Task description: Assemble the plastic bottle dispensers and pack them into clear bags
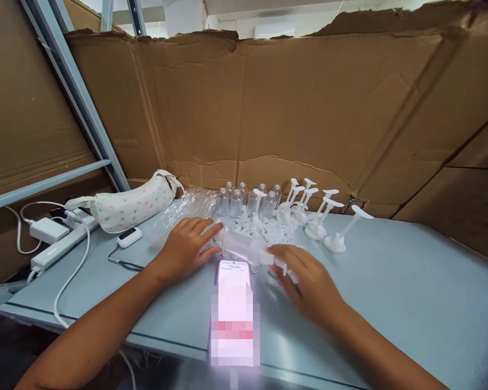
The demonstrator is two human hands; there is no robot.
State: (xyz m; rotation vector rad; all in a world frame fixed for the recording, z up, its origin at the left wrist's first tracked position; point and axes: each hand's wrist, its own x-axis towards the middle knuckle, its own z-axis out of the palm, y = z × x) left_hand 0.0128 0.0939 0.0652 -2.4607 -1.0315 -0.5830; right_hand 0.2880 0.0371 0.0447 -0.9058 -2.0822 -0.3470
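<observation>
A clear ribbed bottle (pixel 238 245) lies nearly level between my hands, above the table and behind a lit phone (pixel 231 303). My left hand (pixel 187 245) has its fingers and thumb at the bottle's left end. My right hand (pixel 305 276) is closed around the white pump (pixel 266 257) at the bottle's right end; its fingers partly hide the pump. Just behind the bottle is a heap of small white plastic parts (pixel 264 230). One white pump head (pixel 259 193) stands up among them.
Several clear ribbed bottles (pixel 236 203) stand along the cardboard wall (pixel 288 108). To their right are several white pumps with round bases (pixel 334 244). Plastic wrap (pixel 195 208), a floral pouch (pixel 134 203), a small white device (pixel 129 237) and a power strip (pixel 63 246) lie leftward.
</observation>
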